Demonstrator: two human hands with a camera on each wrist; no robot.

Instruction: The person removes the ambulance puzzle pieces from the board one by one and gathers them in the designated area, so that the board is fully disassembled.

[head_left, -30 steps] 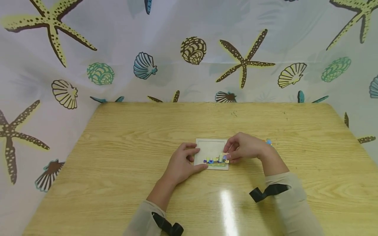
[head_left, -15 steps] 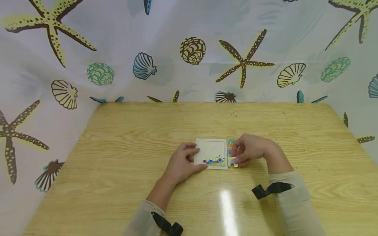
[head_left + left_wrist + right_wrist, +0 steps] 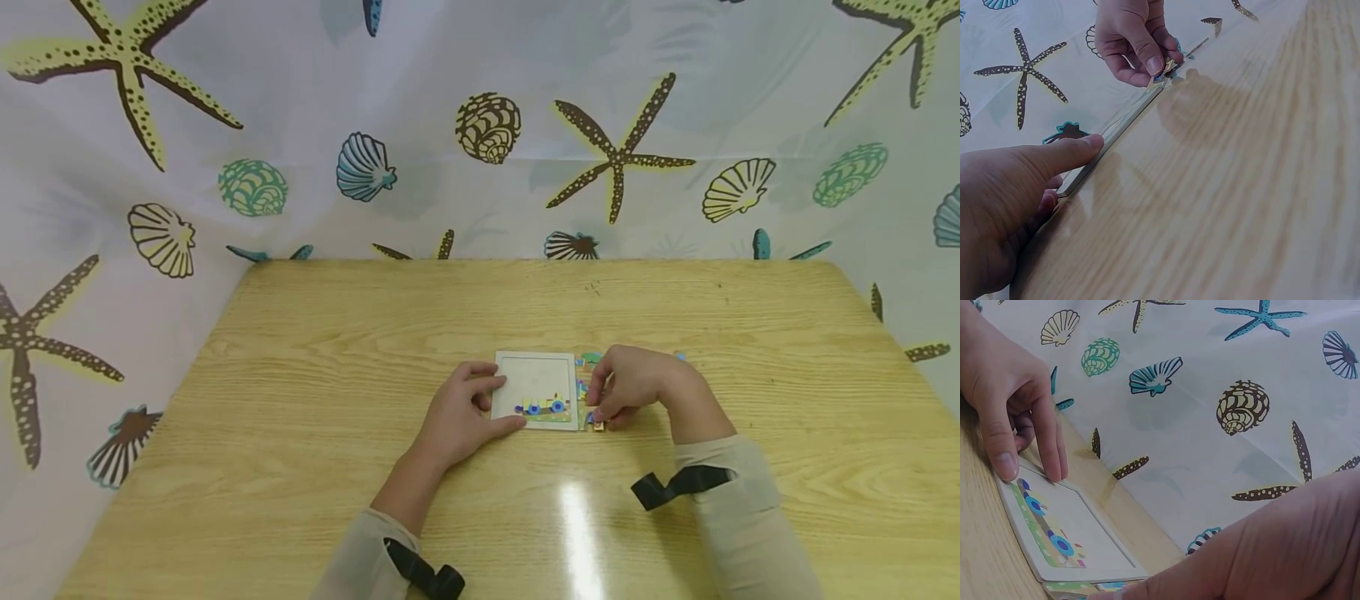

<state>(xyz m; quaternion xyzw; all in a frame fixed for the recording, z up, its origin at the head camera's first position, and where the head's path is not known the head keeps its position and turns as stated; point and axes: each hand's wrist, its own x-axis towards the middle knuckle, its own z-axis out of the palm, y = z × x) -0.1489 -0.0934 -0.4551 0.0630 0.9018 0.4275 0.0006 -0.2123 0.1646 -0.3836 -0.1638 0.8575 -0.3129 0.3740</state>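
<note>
A white puzzle tray [image 3: 536, 379] lies flat on the table, with joined puzzle pieces [image 3: 543, 408] along its lower edge showing a yellow and blue vehicle on green. My left hand [image 3: 461, 412] grips the tray's lower left corner, thumb on the near edge and fingers on the left side. Just right of the tray, my right hand [image 3: 637, 385] pinches a puzzle piece [image 3: 598, 425] between thumb and fingers; the left wrist view shows this piece [image 3: 1166, 69] too. In the right wrist view the right hand [image 3: 1260, 550] hides most of it.
More colourful loose pieces [image 3: 581, 387] lie along the tray's right side, partly covered by the right hand. A blue bit [image 3: 679, 356] shows behind the right wrist. A wooden table [image 3: 337, 333] spreads around, backed by a shell-patterned cloth [image 3: 420, 75].
My right hand has carried the piece from over the tray's lower right corner to the table just right of it, then slightly nearer me. The left hand stays on the tray.
</note>
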